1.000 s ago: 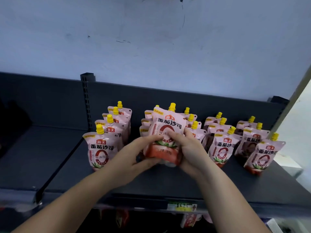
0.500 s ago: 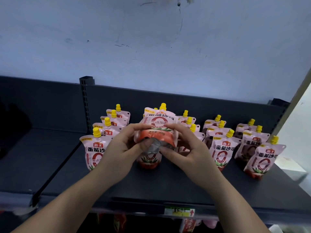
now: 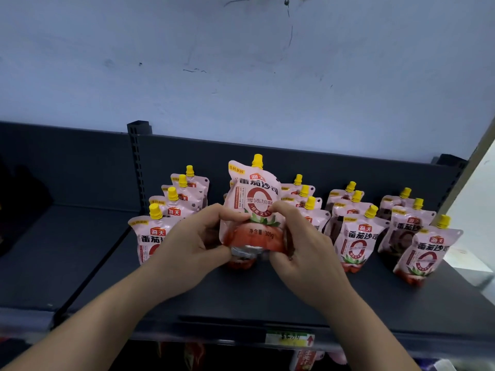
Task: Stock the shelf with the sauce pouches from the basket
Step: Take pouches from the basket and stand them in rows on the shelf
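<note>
Wall (image 3: 241, 76) is filling the top half, scuffed, nothing hanging on it. Shelf (image 3: 241, 295) is running across below, dark, w/ rows of pouches (image 3: 356, 236) standing front-to-back on it, caps up: one row at left, several more to the right. Basket isn't showing in view.

Held pouch (image 3: 254, 207) is sitting upright btwn both hands, label facing out, raised just above the shelf. It's in front of the 2nd row from left and hiding most of that row.

Left hand (image 3: 187, 245) is gripping its lower left side, fingers curled round the edge, thumb pressing at the silver btm fold. Right hand (image 3: 302, 247) is mirroring that, thumb and fingertips pinching the btm right corner. Price tag (image 3: 289, 338) is sticking to the shelf lip. Yellow cap (image 3: 257, 160) is pointing up.

Step, as I'm reading it: placing one pouch, prob. spreading the btm fold so it'll stand. Next move is calling for lowering it flat at the front of that row, w/o bumping neighbours, then letting go on both sides evenly.
</note>
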{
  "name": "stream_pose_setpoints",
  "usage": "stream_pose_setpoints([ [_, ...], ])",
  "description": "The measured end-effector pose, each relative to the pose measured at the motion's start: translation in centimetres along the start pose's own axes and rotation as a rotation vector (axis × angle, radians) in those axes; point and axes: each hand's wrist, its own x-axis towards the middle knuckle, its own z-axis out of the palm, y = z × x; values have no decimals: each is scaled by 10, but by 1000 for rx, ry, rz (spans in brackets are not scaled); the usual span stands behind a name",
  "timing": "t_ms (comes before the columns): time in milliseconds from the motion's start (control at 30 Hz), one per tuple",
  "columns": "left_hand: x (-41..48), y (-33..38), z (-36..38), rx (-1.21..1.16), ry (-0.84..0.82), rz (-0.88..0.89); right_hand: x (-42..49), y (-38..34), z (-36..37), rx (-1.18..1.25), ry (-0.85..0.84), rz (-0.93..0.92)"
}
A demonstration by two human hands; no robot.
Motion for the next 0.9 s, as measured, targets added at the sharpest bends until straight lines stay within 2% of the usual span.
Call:
stream_pose_setpoints([
  [167,9,0,5,-105,46,18,3,10,-3,93,68,-34],
  [233,11,-7,6,-294,3,-63,3,10,1,85,131,-43],
  [300,11,-14,8,-588,-88,-220,1,10,5,53,188,-81],
  [367,11,-22,15,-751,-68,-368,-1,12,7,9,207,-121],
  [467,11,-36,28,-706,98,-472,-3,13,10,-43,163,-173],
  [567,5,-47,34,-683,77,-491,-13,22,12,-98,82,-218],
  [633,0,-55,30,-638,78,-457,-23,30,9,84,-77,-89],
  [700,-2,-64,23,-553,110,-409,-27,36,5,455,-237,115],
  [767,-2,-71,17,-397,121,-349,-21,39,7,790,-225,293],
  [800,-1,-74,16,-319,107,-317,-15,39,11,876,-190,358],
  [900,-4,-87,20,-192,21,-272,1,33,30,851,-158,413],
])
